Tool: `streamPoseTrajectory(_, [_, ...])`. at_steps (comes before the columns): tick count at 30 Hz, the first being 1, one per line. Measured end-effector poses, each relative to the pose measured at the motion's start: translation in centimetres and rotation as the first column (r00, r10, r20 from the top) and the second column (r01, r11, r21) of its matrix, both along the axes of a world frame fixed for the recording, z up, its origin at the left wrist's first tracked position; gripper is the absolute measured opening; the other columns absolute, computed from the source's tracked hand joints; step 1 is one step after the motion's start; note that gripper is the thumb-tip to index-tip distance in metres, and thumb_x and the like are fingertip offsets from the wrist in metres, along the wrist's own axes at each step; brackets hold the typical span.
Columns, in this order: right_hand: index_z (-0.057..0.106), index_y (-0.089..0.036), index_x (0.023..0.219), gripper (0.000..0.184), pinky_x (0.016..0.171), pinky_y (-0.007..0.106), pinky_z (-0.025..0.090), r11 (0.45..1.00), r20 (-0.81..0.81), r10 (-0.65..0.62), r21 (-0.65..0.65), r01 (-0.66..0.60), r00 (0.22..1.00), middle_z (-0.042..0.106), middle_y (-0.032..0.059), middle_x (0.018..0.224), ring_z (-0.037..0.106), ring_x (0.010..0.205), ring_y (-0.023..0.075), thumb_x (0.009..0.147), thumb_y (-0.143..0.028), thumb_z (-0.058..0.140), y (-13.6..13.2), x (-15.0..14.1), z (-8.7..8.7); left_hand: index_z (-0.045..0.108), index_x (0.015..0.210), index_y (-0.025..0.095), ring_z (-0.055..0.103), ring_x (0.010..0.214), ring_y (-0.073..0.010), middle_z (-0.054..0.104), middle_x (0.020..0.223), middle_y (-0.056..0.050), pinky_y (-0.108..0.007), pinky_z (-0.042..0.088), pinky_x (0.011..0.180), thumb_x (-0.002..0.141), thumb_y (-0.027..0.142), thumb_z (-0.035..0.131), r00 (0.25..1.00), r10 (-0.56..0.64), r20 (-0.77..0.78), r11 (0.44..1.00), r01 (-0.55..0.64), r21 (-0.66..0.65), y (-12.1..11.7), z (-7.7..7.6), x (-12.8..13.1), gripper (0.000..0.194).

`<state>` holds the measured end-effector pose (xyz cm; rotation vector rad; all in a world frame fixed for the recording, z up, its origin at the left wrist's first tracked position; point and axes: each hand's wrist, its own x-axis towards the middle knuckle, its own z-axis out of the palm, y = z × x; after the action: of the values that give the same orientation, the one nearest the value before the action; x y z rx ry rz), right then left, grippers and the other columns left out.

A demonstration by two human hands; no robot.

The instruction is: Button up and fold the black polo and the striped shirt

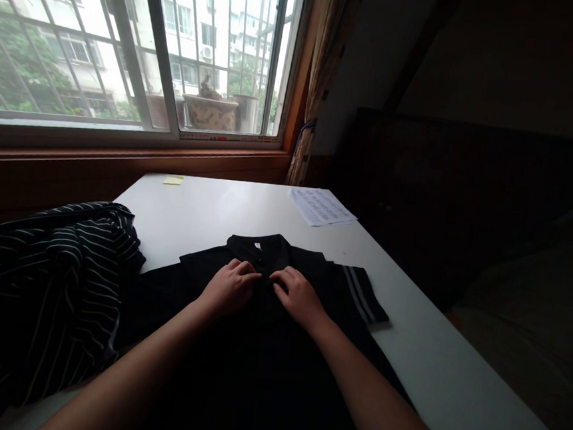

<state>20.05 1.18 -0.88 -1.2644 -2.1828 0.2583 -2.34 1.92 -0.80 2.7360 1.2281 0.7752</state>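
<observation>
Black collared shirt (267,320), spread on white table (217,202), collar toward window (130,47), striped cuff at right. Left hand (233,282): laid on shirt front below collar, fingers bent; whether fabric is pinched cannot be told. Right hand (298,295): placed opposite, thumb and fingers curled, slightly parted; grip likewise unclear. Striped garment (50,275): heaped at left. Printed sheets (321,207), yellow sticky note (173,180): placed near far edge.

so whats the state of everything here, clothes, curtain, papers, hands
black collared shirt: spread out, collar at far end
striped garment: heaped
curtain: gathered, tied
printed papers: lying flat
yellow sticky note: lying flat
left hand, right hand: at shirt front, grip unclear
</observation>
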Motion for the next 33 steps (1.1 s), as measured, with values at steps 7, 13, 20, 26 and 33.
streamPoseTrajectory(7, [0.068,-0.024,0.089,0.018,0.084,0.032,0.048,1.000,-0.074,-0.025,-0.011,0.024,0.997,0.064,0.0021,0.091,0.061,0.091,0.0194,0.083,-0.009,0.060,0.4,0.5,-0.2,0.073,0.110,0.026,0.055,0.099,-0.0237,0.066,0.107,-0.005,-0.038,0.049,0.091,0.090,0.024,0.059,0.987,0.107,0.124,0.987,-0.091,-0.132,0.2,-0.2,0.5,0.024])
streamPoseTrajectory(13, [0.070,-0.023,0.087,0.011,0.083,0.031,0.048,0.997,-0.183,-0.045,-0.068,0.033,0.982,0.067,0.0023,0.088,0.063,0.088,0.0195,0.084,-0.016,0.064,0.3,0.8,0.2,0.077,0.101,0.026,0.059,0.094,-0.0226,0.067,0.102,-0.005,-0.037,0.046,0.091,0.089,0.033,0.063,0.971,0.203,0.130,0.929,-0.149,-0.338,1.0,0.6,1.0,0.019])
streamPoseTrajectory(20, [0.074,-0.022,0.083,0.012,0.081,0.031,0.047,0.988,-0.307,-0.101,-0.142,0.059,0.946,0.071,0.0039,0.085,0.066,0.086,0.0207,0.085,-0.031,0.066,0.3,0.3,0.4,0.077,0.091,0.022,0.061,0.092,-0.0232,0.069,0.098,-0.007,-0.032,0.045,0.088,0.081,0.034,0.069,0.967,0.248,0.062,0.895,-0.204,-0.397,1.7,1.9,2.1,0.017])
streamPoseTrajectory(26, [0.071,-0.021,0.087,0.011,0.076,0.031,0.050,0.956,-0.436,-0.219,-0.274,0.103,0.873,0.071,0.0019,0.084,0.067,0.082,0.0203,0.077,-0.026,0.070,0.5,-0.2,-0.2,0.076,0.082,0.019,0.065,0.085,-0.0226,0.072,0.089,-0.007,-0.027,0.045,0.072,0.075,0.021,0.064,0.949,0.314,0.039,0.827,-0.253,-0.503,2.4,2.6,2.9,0.014])
streamPoseTrajectory(33, [0.055,-0.021,0.119,0.048,0.073,0.031,0.050,0.941,-0.559,-0.254,-0.331,0.068,0.790,0.067,-0.0015,0.078,0.066,0.076,0.0189,0.073,-0.023,0.070,0.7,-0.1,-0.6,0.076,0.078,0.016,0.066,0.068,-0.0197,0.073,0.072,-0.005,-0.024,0.042,0.057,0.073,0.026,0.065,0.938,0.308,0.159,0.729,-0.125,-0.673,2.9,2.9,2.0,0.016])
